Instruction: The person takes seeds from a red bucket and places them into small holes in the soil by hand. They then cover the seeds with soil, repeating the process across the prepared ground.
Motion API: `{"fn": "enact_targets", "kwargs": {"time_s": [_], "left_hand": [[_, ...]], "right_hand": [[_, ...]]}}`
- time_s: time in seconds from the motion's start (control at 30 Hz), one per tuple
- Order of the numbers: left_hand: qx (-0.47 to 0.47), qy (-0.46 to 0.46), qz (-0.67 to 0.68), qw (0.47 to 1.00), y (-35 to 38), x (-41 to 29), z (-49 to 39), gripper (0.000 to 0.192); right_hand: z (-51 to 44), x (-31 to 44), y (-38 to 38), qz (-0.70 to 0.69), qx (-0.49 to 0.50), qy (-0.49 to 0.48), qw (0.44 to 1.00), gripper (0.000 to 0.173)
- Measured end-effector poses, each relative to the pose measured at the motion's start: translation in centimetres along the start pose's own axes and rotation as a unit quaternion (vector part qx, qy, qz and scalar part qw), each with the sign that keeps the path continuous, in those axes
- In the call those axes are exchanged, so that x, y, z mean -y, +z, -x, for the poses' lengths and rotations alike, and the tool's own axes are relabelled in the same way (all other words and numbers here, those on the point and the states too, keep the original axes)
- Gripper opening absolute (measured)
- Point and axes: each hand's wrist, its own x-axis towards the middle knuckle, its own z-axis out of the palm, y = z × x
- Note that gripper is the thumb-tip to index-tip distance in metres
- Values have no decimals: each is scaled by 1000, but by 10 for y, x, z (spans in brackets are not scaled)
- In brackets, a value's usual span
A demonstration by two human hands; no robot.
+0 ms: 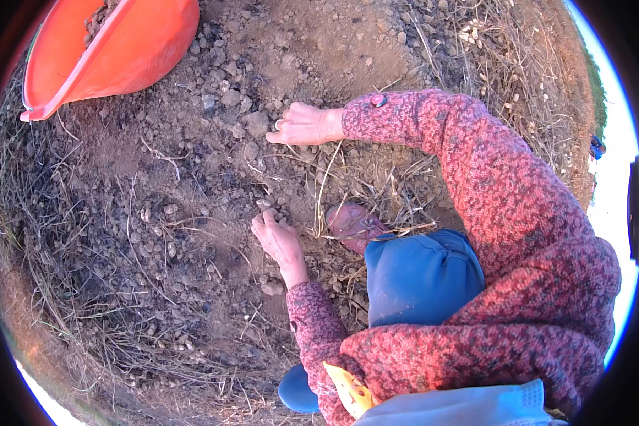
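Note:
Dry, cloddy soil [218,160] lies before me. My right hand [293,127], with a ring on one finger, is at the upper middle, knuckles up and fingers curled down to the ground beside a large soil clod [255,123]. Whether it holds anything is hidden. Lower down, my left hand [274,234] reaches to the soil with bent fingers, close to a small pale lump [263,204]; its grip is unclear. Several peanut pods [145,214] lie left of it among clods. An orange-red plastic tub [160,48], partly filled with brown lumps, stands at the upper left.
Dry stalks [325,186] lie between my right hand and my shoe [354,226]. My blue-clad knee [420,282] is right of my left hand. Dried plants [85,319] cover the lower left. Pale peanut pods [471,32] lie among straw at the upper right.

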Motion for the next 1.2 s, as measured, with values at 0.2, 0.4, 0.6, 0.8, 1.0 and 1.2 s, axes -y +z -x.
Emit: {"fn": "enact_targets", "kwargs": {"time_s": [0.2,0.4,0.6,0.8,1.0,1.2], "left_hand": [[-38,-128,386,913,17,15,11,10],[-46,-222,406,885,24,20,6,32],[-40,-206,268,940,-2,6,2,14],[-32,-89,63,994,0,-8,-7,29],[83,-27,-47,995,-2,-6,-4,45],[42,-57,84,994,3,11,7,36]], "right_hand": [[2,1,22,46,-104,-40,993,17],[3,-17,23,26,-137,-140,980,14],[12,-16,-3,-175,-77,89,977,25],[7,-2,1,-53,-90,-25,994,14],[4,2,13,38,-40,-62,997,14],[-4,-18,-24,-413,69,132,898,24]]}}
